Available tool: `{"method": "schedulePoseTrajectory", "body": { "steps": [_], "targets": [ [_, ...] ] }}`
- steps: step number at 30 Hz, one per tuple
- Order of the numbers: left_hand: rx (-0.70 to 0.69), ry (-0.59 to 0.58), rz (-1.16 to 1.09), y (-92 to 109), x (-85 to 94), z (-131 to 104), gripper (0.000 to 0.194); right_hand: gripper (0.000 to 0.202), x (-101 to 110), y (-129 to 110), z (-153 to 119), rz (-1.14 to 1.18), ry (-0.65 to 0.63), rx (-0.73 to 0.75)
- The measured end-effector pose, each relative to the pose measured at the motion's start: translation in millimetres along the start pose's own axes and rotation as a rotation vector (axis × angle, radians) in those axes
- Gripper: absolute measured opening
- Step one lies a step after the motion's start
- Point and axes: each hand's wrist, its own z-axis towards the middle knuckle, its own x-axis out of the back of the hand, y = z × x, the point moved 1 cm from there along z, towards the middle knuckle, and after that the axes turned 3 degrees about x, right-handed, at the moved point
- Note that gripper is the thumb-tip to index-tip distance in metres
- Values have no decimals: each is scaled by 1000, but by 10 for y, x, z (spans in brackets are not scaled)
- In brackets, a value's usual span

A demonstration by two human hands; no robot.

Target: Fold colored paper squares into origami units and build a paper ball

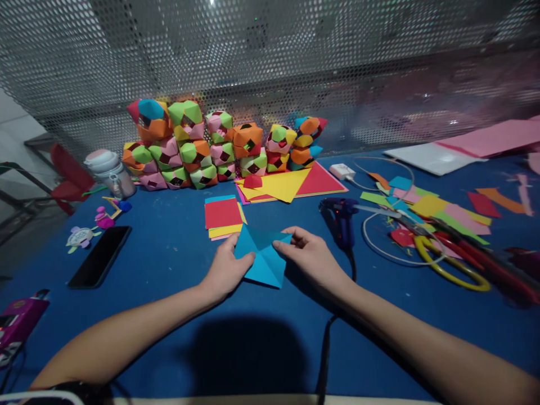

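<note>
A creased blue square of paper (265,264) is held up just over the blue table between my two hands. My left hand (228,264) grips its left edge, thumb on top and fingers underneath. At the upper right corner, my right hand (312,256) pinches the paper between thumb and fingers. Crease lines meet near the sheet's middle, and its far part is darker, as if folded or bent. Just beyond my left hand lies a small stack of square papers (222,215), red on top with yellow and blue edges showing.
Folded paper balls (202,152) stand piled along the perforated metal screen. Larger sheets (291,185) lie before them. To the right are a blue glue gun (343,216), its cord, paper scraps (439,208) and yellow-handled scissors (451,267). A phone (100,257) and a jar (109,171) are left.
</note>
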Motion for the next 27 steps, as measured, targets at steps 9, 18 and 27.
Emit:
{"method": "schedulePoseTrajectory", "body": {
  "steps": [9, 18, 27],
  "targets": [
    [85, 82, -137, -3, -18, -19, 25, 33, -43, -31, -53, 26, 10, 23],
    [11, 43, -65, -12, -25, -62, 35, 31, -16, -49, -69, -121, 55, 101],
    [16, -14, 146, 80, -28, -161, 28, 26, -13, -90, -133, -90, 99, 155]
  ]
}}
